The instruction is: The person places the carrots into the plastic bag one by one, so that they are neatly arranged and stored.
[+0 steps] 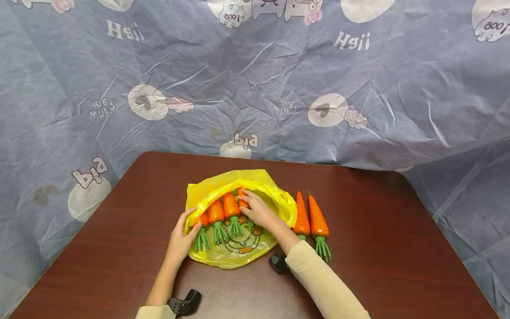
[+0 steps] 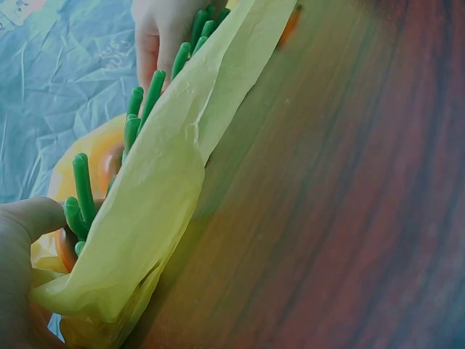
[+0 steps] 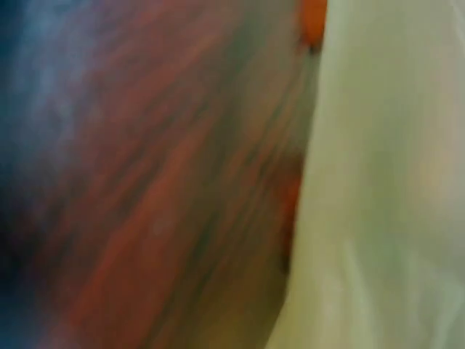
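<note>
A yellow plastic bag (image 1: 215,259) lies on its side, its mouth spread open toward me. Several orange toy carrots (image 1: 215,212) lie side by side inside, green stems (image 1: 235,228) facing me. At the bag's left edge my left hand (image 1: 179,241) pinches the film, its thumb beside the leftmost carrot (image 1: 202,219). My right hand (image 1: 259,210) reaches into the mouth and grips the rightmost carrot (image 1: 241,204) there, partly covering it. In the left wrist view the bag's lower lip (image 2: 160,211) runs below the green stems (image 2: 152,98). Yellow film (image 3: 385,182) hides the right hand in the right wrist view.
Two more carrots (image 1: 317,217) lie on the brown table (image 1: 378,248) just right of the bag, the nearer one partly behind its edge. Black wrist cameras (image 1: 186,302) are strapped to both wrists. A printed blue-grey cloth (image 1: 255,88) hangs behind the table.
</note>
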Tool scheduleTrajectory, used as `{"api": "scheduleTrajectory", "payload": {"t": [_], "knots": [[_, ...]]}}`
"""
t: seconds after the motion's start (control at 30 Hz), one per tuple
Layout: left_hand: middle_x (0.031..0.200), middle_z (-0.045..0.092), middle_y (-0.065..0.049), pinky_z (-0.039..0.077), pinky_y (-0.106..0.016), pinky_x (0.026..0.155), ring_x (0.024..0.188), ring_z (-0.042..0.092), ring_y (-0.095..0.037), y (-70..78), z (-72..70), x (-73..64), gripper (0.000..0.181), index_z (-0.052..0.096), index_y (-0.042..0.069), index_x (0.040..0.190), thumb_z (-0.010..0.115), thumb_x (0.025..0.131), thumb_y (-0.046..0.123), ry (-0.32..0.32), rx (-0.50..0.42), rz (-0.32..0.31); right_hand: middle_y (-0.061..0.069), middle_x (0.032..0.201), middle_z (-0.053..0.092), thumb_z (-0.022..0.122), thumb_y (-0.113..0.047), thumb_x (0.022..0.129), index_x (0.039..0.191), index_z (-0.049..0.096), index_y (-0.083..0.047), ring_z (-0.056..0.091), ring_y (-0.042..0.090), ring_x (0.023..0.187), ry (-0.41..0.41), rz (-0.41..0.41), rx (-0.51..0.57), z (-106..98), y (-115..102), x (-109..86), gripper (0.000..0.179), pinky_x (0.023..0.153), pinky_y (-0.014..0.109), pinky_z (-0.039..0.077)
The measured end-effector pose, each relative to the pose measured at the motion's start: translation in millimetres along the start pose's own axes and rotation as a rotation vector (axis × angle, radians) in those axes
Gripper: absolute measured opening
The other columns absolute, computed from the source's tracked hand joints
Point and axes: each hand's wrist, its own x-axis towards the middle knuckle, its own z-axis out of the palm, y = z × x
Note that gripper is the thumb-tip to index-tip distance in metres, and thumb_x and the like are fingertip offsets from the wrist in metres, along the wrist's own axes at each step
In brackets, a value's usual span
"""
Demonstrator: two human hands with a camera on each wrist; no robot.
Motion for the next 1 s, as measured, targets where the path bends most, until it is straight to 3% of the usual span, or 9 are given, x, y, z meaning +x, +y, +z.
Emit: {"api": "scheduleTrajectory", "payload": {"t": [0.2,0.67,0.83,1.0], "knots": [[0.143,0.036,-0.011,0.035,-0.051,0.099,0.125,0.04,-0.031,-0.9,1.1,0.4,0.047,0.041,0.023,0.133,0.058,0.089,0.026,0.0,0.005,-0.007,0.008,0.15,0.024,0.041,-0.022,0.097,0.135,0.044,-0.012,0.024,0.027,0.137,-0.004,0.005,0.008,0.8,0.4,-3.1,0.039,0.108,0.045,0.027],[0.144,0.035,-0.011,0.036,-0.052,0.098,0.125,0.04,-0.032,0.2,0.7,0.1,0.048,0.04,0.022,0.134,0.058,0.089,0.024,-0.006,0.0,-0.003,0.003,0.15,0.025,0.044,-0.028,0.096,0.136,0.043,-0.018,0.024,0.026,0.137,0.028,0.011,0.01,-11.6,-8.8,-21.9,0.041,0.105,0.051,0.029],[0.143,0.035,-0.011,0.033,-0.054,0.099,0.127,0.038,-0.032,-2.6,1.2,0.8,0.047,0.041,0.024,0.133,0.058,0.089,0.024,0.009,0.007,0.006,0.003,0.148,0.031,0.045,-0.028,0.095,0.135,0.044,-0.019,0.028,0.027,0.135,0.075,-0.016,0.012,-20.0,-18.4,-32.0,0.041,0.103,0.053,0.03],[0.143,0.036,-0.01,0.033,-0.054,0.099,0.126,0.039,-0.032,-2.9,1.5,0.4,0.047,0.041,0.025,0.133,0.058,0.089,0.026,0.002,0.008,-0.003,0.004,0.145,0.035,0.048,-0.028,0.094,0.135,0.045,-0.021,0.031,0.025,0.134,0.132,-0.055,-0.05,-25.3,-24.4,-41.0,0.041,0.11,0.051,0.018]]}}
